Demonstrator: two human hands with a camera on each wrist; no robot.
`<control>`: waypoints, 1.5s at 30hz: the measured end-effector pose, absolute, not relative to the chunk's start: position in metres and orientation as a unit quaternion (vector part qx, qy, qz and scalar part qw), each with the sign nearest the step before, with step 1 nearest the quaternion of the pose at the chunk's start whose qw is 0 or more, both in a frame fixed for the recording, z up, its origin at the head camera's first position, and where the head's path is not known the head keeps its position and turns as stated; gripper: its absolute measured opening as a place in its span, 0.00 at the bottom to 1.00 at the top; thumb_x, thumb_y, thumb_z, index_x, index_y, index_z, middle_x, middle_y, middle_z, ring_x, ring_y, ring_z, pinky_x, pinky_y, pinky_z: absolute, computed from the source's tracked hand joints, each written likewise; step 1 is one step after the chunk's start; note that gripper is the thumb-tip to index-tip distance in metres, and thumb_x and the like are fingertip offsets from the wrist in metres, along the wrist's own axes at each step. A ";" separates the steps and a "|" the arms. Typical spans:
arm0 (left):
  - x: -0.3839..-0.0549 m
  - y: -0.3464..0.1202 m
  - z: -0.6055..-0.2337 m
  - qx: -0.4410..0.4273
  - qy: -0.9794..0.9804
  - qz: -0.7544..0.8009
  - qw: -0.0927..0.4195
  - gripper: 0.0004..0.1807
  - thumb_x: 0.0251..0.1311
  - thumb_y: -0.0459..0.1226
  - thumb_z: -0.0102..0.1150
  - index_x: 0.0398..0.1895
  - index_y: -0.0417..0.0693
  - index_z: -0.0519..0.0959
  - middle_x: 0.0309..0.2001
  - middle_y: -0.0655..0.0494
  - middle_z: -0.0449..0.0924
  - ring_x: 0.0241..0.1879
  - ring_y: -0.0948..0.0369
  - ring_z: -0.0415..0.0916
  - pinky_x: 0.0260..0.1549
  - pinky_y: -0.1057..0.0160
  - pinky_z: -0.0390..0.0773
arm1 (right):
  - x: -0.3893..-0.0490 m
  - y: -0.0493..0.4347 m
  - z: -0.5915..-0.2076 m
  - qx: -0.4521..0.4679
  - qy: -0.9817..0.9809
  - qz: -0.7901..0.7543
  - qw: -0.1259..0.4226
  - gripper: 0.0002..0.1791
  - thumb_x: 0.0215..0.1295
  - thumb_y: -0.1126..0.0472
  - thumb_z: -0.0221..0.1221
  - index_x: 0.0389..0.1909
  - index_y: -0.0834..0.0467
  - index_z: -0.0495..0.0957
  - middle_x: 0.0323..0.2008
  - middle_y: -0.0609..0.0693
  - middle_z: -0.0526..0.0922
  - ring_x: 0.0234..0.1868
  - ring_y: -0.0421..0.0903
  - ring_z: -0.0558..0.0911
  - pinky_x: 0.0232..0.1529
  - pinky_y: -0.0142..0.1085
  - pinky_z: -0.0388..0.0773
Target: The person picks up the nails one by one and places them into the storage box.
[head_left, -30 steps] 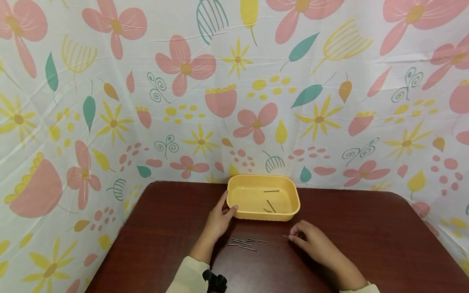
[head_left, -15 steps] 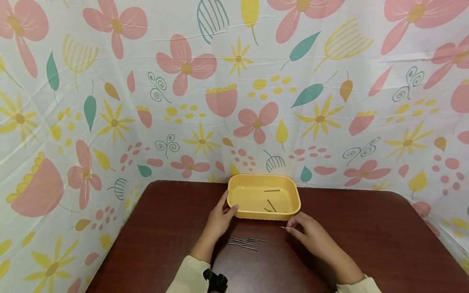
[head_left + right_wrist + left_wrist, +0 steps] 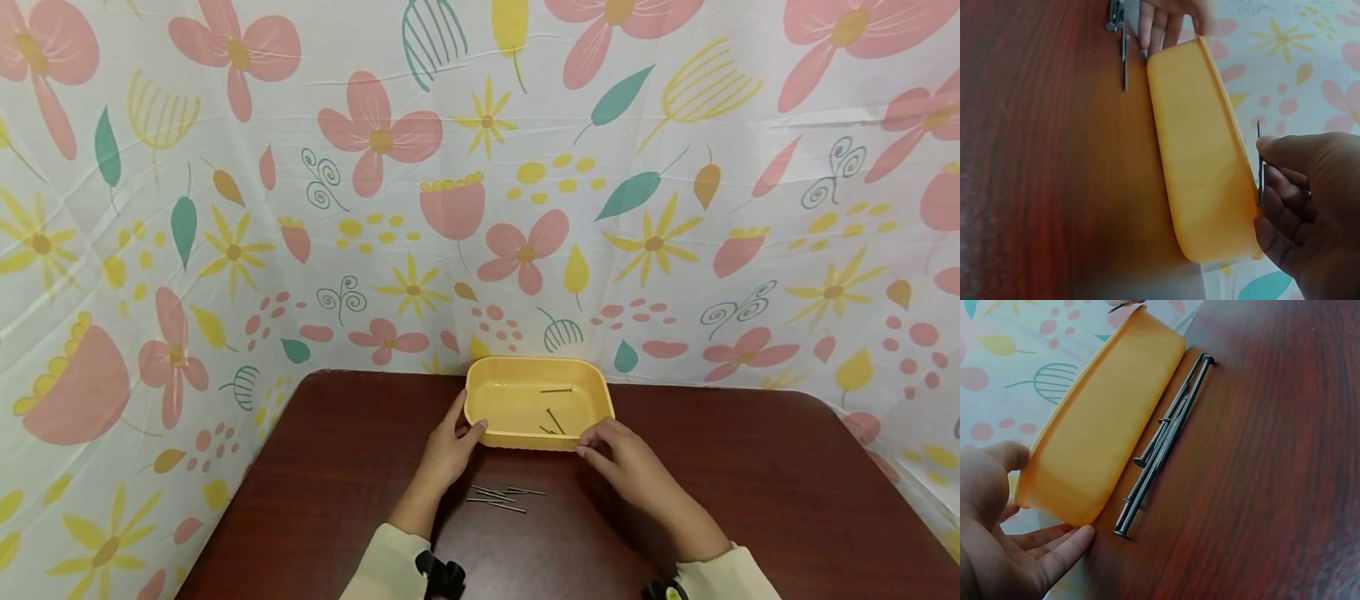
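Observation:
At the back of the table a yellow plastic basin [image 3: 517, 442] holds several nails [image 3: 555, 421] on its floor. My left hand [image 3: 448, 446] grips its left end, thumb at the front rim and fingers along the end wall. My right hand [image 3: 618, 454] is at the front right corner of the basin. In the right wrist view its thumb and fingers pinch a single nail [image 3: 1261, 169], beside the basin's rim; the head view hides this nail. A loose pile of nails [image 3: 498, 497] lies on the table in front of the basin, also seen as long nails [image 3: 1163, 447] in the left wrist view.
The dark red-brown table [image 3: 345, 467] has rounded back corners. Behind it and at the sides hangs a white cloth [image 3: 675, 275] printed with flowers and leaves, close against the basin's far side. Black straps [image 3: 441, 575] sit at the wrists.
My right hand has moved forward and slightly left, carrying the nail from over the table to the basin's front right rim. The left hand stays on the basin, and the pile looks unchanged.

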State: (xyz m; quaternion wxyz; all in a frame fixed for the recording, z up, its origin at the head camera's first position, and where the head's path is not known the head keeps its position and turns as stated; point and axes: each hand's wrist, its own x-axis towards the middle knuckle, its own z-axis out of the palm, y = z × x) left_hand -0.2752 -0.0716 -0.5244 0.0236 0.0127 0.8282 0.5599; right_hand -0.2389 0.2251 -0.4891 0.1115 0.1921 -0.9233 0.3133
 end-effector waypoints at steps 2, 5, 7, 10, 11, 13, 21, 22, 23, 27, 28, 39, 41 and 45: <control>-0.276 -0.072 -0.524 0.013 0.828 0.560 0.025 0.39 0.71 0.54 0.57 0.81 0.67 0.53 0.75 0.42 0.64 0.67 0.44 0.73 0.57 0.47 0.80 | -0.242 0.224 -0.488 0.195 -0.921 0.315 0.118 0.08 0.64 0.63 0.67 0.32 0.46 0.80 0.33 0.38 0.76 0.36 0.33 0.74 0.40 0.32 0.76; -0.276 -0.072 -0.525 0.013 0.828 0.560 0.025 0.40 0.70 0.55 0.57 0.81 0.68 0.53 0.75 0.42 0.63 0.67 0.44 0.72 0.57 0.47 0.80 | -0.245 0.221 -0.486 0.200 -0.919 0.316 0.125 0.08 0.64 0.64 0.67 0.32 0.47 0.80 0.32 0.38 0.76 0.36 0.33 0.74 0.39 0.31 0.76; -0.276 -0.072 -0.525 0.014 0.828 0.561 0.026 0.40 0.71 0.55 0.56 0.81 0.67 0.53 0.75 0.41 0.63 0.67 0.43 0.72 0.56 0.47 0.80 | -0.247 0.220 -0.484 0.205 -0.917 0.318 0.127 0.08 0.65 0.64 0.67 0.33 0.47 0.80 0.32 0.39 0.76 0.35 0.33 0.74 0.37 0.31 0.76; -0.276 -0.072 -0.525 0.015 0.828 0.561 0.025 0.40 0.71 0.55 0.56 0.81 0.67 0.52 0.74 0.41 0.64 0.67 0.43 0.72 0.56 0.47 0.80 | -0.250 0.218 -0.481 0.206 -0.916 0.320 0.126 0.06 0.66 0.63 0.67 0.33 0.48 0.80 0.32 0.40 0.76 0.35 0.33 0.74 0.36 0.30 0.75; -0.276 -0.071 -0.525 0.016 0.828 0.561 0.025 0.39 0.71 0.54 0.56 0.81 0.67 0.52 0.74 0.41 0.65 0.67 0.43 0.72 0.56 0.47 0.80 | -0.251 0.217 -0.480 0.206 -0.916 0.320 0.127 0.06 0.66 0.63 0.66 0.33 0.49 0.80 0.32 0.40 0.76 0.35 0.33 0.74 0.35 0.29 0.75; -0.275 -0.071 -0.525 0.017 0.828 0.560 0.024 0.39 0.71 0.54 0.56 0.81 0.67 0.52 0.74 0.41 0.65 0.67 0.43 0.72 0.56 0.47 0.80 | -0.253 0.215 -0.479 0.202 -0.916 0.321 0.128 0.06 0.66 0.63 0.66 0.34 0.49 0.80 0.33 0.40 0.76 0.35 0.33 0.74 0.36 0.30 0.75; -0.275 -0.071 -0.524 0.018 0.831 0.556 0.017 0.38 0.72 0.51 0.55 0.81 0.65 0.52 0.72 0.42 0.68 0.65 0.44 0.74 0.57 0.47 0.79 | -0.261 0.206 -0.477 0.204 -0.914 0.316 0.150 0.05 0.65 0.63 0.67 0.34 0.51 0.81 0.34 0.42 0.77 0.37 0.37 0.76 0.41 0.39 0.79; -0.274 -0.070 -0.524 0.017 0.831 0.555 0.017 0.38 0.72 0.51 0.55 0.82 0.64 0.52 0.72 0.43 0.69 0.65 0.44 0.74 0.57 0.47 0.79 | -0.262 0.204 -0.477 0.204 -0.914 0.316 0.150 0.05 0.65 0.63 0.67 0.34 0.51 0.81 0.34 0.42 0.77 0.38 0.38 0.77 0.42 0.39 0.79; -0.274 -0.070 -0.524 0.017 0.832 0.555 0.017 0.38 0.73 0.51 0.55 0.82 0.64 0.52 0.71 0.43 0.69 0.65 0.44 0.74 0.57 0.47 0.79 | -0.263 0.203 -0.477 0.203 -0.915 0.317 0.148 0.04 0.66 0.63 0.66 0.35 0.51 0.81 0.34 0.42 0.77 0.38 0.38 0.77 0.42 0.40 0.79; -0.274 -0.070 -0.523 0.015 0.832 0.555 0.016 0.38 0.72 0.51 0.55 0.81 0.64 0.53 0.72 0.43 0.69 0.65 0.44 0.74 0.57 0.46 0.79 | -0.267 0.200 -0.475 0.199 -0.915 0.318 0.146 0.03 0.68 0.62 0.65 0.35 0.51 0.81 0.34 0.42 0.76 0.38 0.39 0.77 0.44 0.42 0.80; -0.274 -0.070 -0.523 0.014 0.832 0.555 0.016 0.38 0.72 0.51 0.55 0.81 0.65 0.53 0.72 0.43 0.69 0.65 0.44 0.74 0.57 0.46 0.79 | -0.268 0.199 -0.474 0.199 -0.915 0.319 0.148 0.03 0.68 0.62 0.65 0.35 0.51 0.81 0.34 0.42 0.76 0.38 0.39 0.77 0.44 0.42 0.80; -0.274 -0.070 -0.523 0.019 0.831 0.555 0.015 0.38 0.73 0.51 0.55 0.81 0.64 0.53 0.71 0.43 0.70 0.65 0.45 0.75 0.57 0.47 0.79 | -0.281 0.192 -0.479 0.184 -0.912 0.328 0.161 0.04 0.67 0.62 0.66 0.34 0.52 0.81 0.33 0.44 0.76 0.36 0.39 0.75 0.43 0.39 0.78; -0.274 -0.070 -0.523 0.018 0.831 0.555 0.015 0.38 0.72 0.51 0.55 0.81 0.65 0.53 0.70 0.43 0.71 0.64 0.45 0.75 0.57 0.47 0.79 | -0.282 0.191 -0.479 0.177 -0.913 0.330 0.161 0.03 0.67 0.62 0.66 0.34 0.52 0.81 0.34 0.45 0.77 0.37 0.40 0.75 0.43 0.39 0.78; -0.274 -0.070 -0.523 0.017 0.832 0.554 0.015 0.38 0.72 0.51 0.55 0.81 0.67 0.53 0.70 0.43 0.71 0.64 0.45 0.75 0.58 0.47 0.79 | -0.284 0.189 -0.479 0.167 -0.913 0.336 0.161 0.03 0.68 0.62 0.65 0.34 0.53 0.81 0.34 0.45 0.77 0.37 0.40 0.75 0.44 0.40 0.77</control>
